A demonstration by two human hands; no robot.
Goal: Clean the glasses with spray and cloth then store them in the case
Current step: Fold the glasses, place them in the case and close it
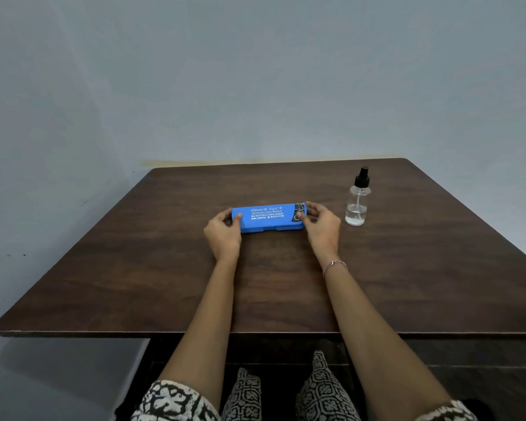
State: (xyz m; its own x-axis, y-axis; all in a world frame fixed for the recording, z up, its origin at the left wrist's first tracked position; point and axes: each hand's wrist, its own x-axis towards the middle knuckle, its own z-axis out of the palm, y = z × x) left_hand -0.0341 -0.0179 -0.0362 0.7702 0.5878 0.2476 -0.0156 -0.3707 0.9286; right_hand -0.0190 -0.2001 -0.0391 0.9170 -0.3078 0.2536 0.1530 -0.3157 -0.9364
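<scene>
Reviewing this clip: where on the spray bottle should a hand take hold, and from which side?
Probably round the clear body of the spray bottle, from its near right side: it stands upright, round-walled, with the blue case on its left.

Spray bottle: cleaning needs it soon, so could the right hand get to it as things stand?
Probably yes: the spray bottle stands beside the right hand, nothing between them, though that hand holds the blue case.
</scene>
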